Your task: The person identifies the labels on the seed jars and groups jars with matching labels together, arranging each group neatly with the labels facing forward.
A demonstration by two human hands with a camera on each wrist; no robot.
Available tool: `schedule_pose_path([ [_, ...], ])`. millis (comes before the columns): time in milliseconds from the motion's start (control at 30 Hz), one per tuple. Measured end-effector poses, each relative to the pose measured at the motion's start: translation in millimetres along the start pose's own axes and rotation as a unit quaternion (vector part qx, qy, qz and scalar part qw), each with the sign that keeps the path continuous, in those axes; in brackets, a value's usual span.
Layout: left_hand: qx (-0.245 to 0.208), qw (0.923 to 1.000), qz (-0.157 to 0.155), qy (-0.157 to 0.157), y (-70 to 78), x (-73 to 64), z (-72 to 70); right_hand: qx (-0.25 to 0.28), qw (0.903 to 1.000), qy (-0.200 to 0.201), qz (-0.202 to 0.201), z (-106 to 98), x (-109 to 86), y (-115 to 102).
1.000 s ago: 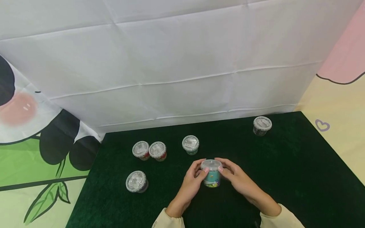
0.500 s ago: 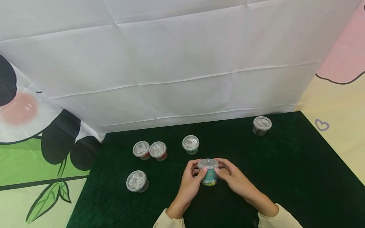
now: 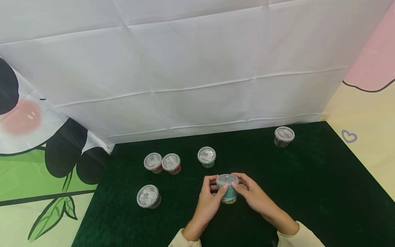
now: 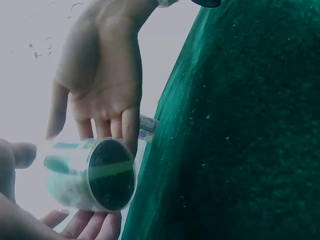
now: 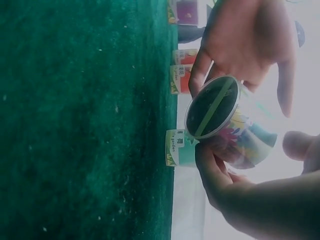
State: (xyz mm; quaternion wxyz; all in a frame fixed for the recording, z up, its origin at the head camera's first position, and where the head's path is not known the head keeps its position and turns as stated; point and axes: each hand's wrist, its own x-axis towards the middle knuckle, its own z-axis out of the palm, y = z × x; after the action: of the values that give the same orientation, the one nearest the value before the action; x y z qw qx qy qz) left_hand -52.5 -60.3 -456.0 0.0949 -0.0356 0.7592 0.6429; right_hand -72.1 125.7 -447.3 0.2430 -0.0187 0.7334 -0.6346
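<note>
A small clear plastic tub [image 3: 229, 194] with a teal printed label and a clear lid is held near the table's front, roughly upright. My left hand [image 3: 209, 201] grips it from the left, thumb on the near side. From the right, my right hand [image 3: 258, 198] grips it too, its thumb near the rim. Both wrist views show the tub's underside [image 4: 113, 175], dark with a pale green stripe, raised off the table. Colourful flowers are printed on the tub's side [image 5: 239, 131] in the right wrist view. The far fingers are partly hidden behind the tub.
Two red-labelled tubs [image 3: 171, 163] stand side by side at back left. One green-labelled tub [image 3: 207, 156] is just behind my hands. A dark tub [image 3: 148, 196] sits at left, another tub [image 3: 284, 136] at back right. A white cloth [image 3: 191, 75] hangs behind the dark green table [image 3: 308, 192].
The held tub shifted slightly left, then slightly right and nearer to me. Less of its label pattern faces the head camera now. The other tubs have stayed put.
</note>
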Motion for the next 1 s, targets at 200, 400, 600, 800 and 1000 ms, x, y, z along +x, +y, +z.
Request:
schedule_pose_path([
  [200, -0.036, 0.9986, -0.011, -0.037, 4.2, 1.6, -11.0, 0.039, 0.9966, -0.068, -0.024, -16, 4.7, 7],
  [400, -0.05, 0.9963, -0.033, -0.062, 3.6, 2.3, -13.9, 0.054, 0.9905, -0.122, -0.034, -27, 12.4, 20],
  [600, -0.044, 0.9962, -0.043, -0.061, 1.3, 0.9, -9.4, 0.058, 0.9928, -0.103, -0.02, -20, 5.2, 15],
  [800, -0.008, 0.9997, -0.017, -0.017, 0.2, 0.6, -7.1, 0.048, 0.9976, -0.049, -0.007, -7, -3.6, 3],
  [1000, 0.003, 0.9999, 0.002, 0.012, -1.3, 0.4, -0.9, 0.034, 0.9992, -0.019, 0.003, 0, -5.1, 1],
])
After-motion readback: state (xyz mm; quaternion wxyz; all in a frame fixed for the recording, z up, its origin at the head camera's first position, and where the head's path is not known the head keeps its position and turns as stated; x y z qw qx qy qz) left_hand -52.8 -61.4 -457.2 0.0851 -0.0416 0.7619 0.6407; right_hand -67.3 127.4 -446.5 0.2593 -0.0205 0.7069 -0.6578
